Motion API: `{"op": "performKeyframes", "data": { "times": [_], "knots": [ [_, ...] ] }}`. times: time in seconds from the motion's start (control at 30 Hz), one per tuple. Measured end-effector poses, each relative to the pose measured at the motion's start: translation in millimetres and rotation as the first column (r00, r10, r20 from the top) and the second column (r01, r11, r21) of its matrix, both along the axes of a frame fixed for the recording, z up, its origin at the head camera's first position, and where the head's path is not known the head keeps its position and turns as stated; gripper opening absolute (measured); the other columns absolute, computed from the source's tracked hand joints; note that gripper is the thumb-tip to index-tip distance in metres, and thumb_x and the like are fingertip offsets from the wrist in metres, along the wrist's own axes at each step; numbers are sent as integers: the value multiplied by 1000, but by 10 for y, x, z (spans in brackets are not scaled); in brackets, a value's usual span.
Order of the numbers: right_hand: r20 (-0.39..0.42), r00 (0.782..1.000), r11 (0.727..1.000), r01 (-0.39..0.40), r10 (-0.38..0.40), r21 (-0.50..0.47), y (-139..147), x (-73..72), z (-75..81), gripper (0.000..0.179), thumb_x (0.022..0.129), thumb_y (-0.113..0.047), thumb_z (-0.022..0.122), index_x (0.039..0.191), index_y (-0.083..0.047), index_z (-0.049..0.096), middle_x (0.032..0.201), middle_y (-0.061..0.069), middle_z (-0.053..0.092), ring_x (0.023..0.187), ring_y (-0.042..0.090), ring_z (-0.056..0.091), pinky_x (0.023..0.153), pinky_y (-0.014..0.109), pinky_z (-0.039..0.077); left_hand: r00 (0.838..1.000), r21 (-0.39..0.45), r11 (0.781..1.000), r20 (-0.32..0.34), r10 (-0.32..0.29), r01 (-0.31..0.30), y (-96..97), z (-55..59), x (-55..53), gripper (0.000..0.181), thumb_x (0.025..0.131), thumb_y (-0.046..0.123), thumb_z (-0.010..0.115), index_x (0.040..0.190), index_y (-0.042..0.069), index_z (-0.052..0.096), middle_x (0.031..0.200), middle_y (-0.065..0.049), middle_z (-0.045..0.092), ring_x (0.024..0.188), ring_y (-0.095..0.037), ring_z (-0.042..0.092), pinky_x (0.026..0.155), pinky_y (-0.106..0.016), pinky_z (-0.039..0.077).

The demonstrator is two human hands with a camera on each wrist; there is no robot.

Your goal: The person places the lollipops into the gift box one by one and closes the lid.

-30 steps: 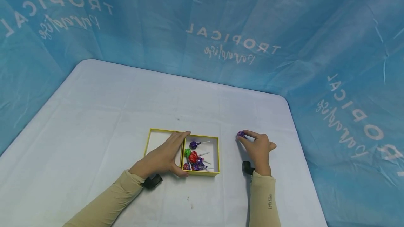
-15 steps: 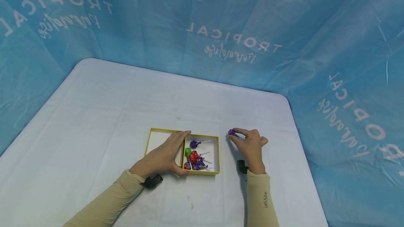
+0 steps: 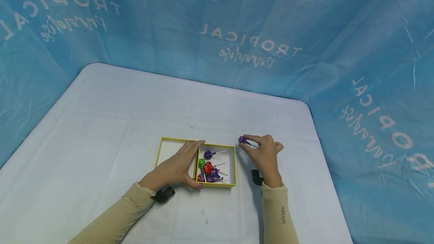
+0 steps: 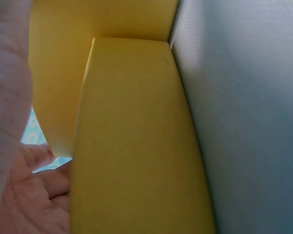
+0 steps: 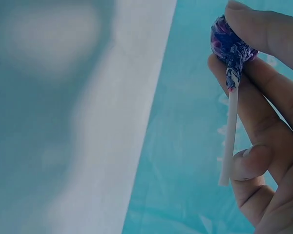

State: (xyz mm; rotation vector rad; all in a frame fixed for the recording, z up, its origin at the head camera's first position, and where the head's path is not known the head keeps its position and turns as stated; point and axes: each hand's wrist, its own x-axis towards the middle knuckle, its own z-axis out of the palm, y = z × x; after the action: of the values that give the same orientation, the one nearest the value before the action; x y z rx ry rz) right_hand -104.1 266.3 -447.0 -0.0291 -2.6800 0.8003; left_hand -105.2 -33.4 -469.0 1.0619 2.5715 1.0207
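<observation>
My right hand (image 3: 265, 156) pinches a purple-wrapped lollipop (image 3: 242, 139) by its candy head, just beyond the upper right corner of a yellow-edged box (image 3: 234, 166). In the right wrist view the lollipop's white stick (image 5: 229, 136) hangs down beside the curled fingers. My left hand (image 3: 174, 170) holds the box at its left side, thumb at the near wall and fingers at the far one. Inside the box lie a purple lollipop (image 3: 208, 155), a red one (image 3: 208, 168), a green one (image 3: 201, 163) and several more bunched near the front. Yellow cardboard (image 4: 132, 131) fills the left wrist view.
A second shallow yellow-edged tray, perhaps the lid (image 3: 169, 147), lies against the box's left side, partly under my left hand. Both rest on a white-covered table (image 3: 142, 97). Blue printed curtains (image 3: 190, 18) rise behind the table and at its sides.
My right hand has moved left with the purple lollipop, from well right of the box to near its upper right corner. The left hand and box have stayed put.
</observation>
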Motion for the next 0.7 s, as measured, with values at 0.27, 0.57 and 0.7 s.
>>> {"op": "performKeyframes", "data": {
  "times": [0.27, 0.57, 0.7],
  "knots": [
    [-8, 1000, 1000, -20, 20, 16, -123, 25, 107, 32, 78, -33, 88, 105, -18, 82, 92, 5, 76, 85, 20, 47, 89, 58, 15, 1000, -5, 1000, -3, 1, -1, -2, 1, -2, 132, 61, 54, 92, 160, 8, 18, 157, -11, 35, 139, -24, 37, 114, -45, 40],
    [-92, 990, 992, -96, 104, 82, -312, 82, 198, 29, 77, -32, 89, 102, -21, 82, 83, -1, 74, 80, 15, 43, 82, 56, 14, 1000, -4, 1000, -9, 5, -5, -3, -4, -1, 132, 60, 55, 92, 160, 8, 19, 156, -11, 36, 137, -23, 38, 114, -45, 40],
    [-118, 979, 982, -150, 164, 118, -411, 107, 211, 28, 76, -31, 90, 101, -22, 82, 81, -3, 73, 78, 15, 42, 78, 55, 14, 1000, -5, 1000, -7, 2, -2, -3, -6, -1, 132, 61, 55, 92, 160, 7, 19, 156, -11, 35, 136, -23, 38, 114, -44, 40]
  ]
}}
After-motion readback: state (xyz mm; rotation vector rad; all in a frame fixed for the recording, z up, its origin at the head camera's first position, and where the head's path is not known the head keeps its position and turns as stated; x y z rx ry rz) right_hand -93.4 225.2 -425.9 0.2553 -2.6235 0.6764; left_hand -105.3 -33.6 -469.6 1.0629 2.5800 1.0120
